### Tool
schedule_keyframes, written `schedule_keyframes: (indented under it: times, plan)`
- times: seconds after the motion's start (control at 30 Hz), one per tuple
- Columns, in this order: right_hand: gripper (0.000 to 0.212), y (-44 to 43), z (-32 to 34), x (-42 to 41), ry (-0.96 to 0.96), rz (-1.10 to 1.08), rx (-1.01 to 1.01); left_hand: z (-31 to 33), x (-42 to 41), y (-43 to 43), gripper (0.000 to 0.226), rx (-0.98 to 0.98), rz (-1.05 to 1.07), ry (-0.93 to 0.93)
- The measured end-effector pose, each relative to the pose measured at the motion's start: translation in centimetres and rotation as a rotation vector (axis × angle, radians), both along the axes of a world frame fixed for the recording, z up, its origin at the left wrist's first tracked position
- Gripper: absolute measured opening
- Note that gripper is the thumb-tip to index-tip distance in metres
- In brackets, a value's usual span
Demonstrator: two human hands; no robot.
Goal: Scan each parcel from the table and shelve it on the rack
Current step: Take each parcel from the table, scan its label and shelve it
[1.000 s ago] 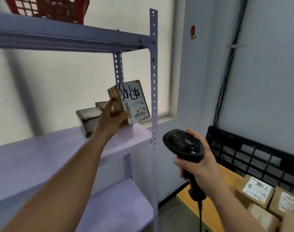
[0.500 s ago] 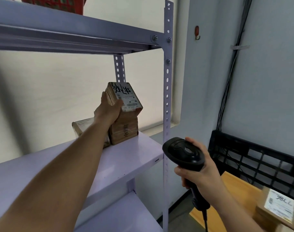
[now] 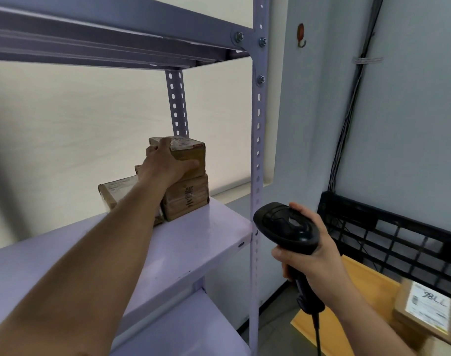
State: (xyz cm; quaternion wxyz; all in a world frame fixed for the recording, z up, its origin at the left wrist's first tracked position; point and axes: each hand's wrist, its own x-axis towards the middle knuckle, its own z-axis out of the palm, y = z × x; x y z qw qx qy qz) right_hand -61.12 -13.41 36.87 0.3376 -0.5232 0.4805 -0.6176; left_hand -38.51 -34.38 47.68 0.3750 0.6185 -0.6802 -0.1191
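In the head view, the left hand [image 3: 165, 165] gripped the top parcel [image 3: 189, 155] at the centre of the frame, fingers curled over its upper face and thumb across its near side. The parcel lay flat, long axis left to right, stacked on a lower parcel [image 3: 187, 199] on the rack shelf [image 3: 198, 242]. It looked seated, so the hand probably needed only to let go and draw back toward the lower left. At lower right, the right hand [image 3: 315, 255] clasped the scanner [image 3: 286, 224], nearer to the labelled parcel [image 3: 424, 309] on the table [image 3: 360, 283].
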Motion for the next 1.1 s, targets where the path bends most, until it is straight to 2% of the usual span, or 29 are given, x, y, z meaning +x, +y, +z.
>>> schedule_keyframes:
  times: [0.23,0.43,0.63,0.73,0.87,0.97,1.1]
  plan:
    - [0.082,-0.1,-0.4,0.2,-0.008,0.016,0.004,-0.3,-0.4,-0.9,0.084,-0.005,0.032,-0.026]
    - [0.082,0.8,-0.7,-0.2,0.008,0.012,0.016,-0.6,-0.6,-0.2,0.112,-0.003,0.049,-0.009]
    - [0.082,2.8,-1.1,-1.3,0.013,0.003,-0.003,-1.7,-1.1,2.8,0.114,-0.116,0.056,0.063]
    - [0.082,4.4,-1.2,-2.0,0.009,-0.001,-0.014,-2.8,-1.6,5.8,0.103,-0.220,0.071,0.095]
    - [0.082,7.2,-1.8,-3.4,0.000,-0.014,-0.027,-5.6,-3.1,10.5,0.071,-0.375,0.121,0.152]
    - [0.083,9.7,-2.6,-4.7,0.003,-0.033,-0.010,-8.8,-5.0,14.3,0.053,-0.445,0.077,0.215]
    - [0.085,13.2,-4.0,-6.6,0.015,-0.064,0.016,-13.1,-9.3,19.6,0.042,-0.386,-0.073,0.215]
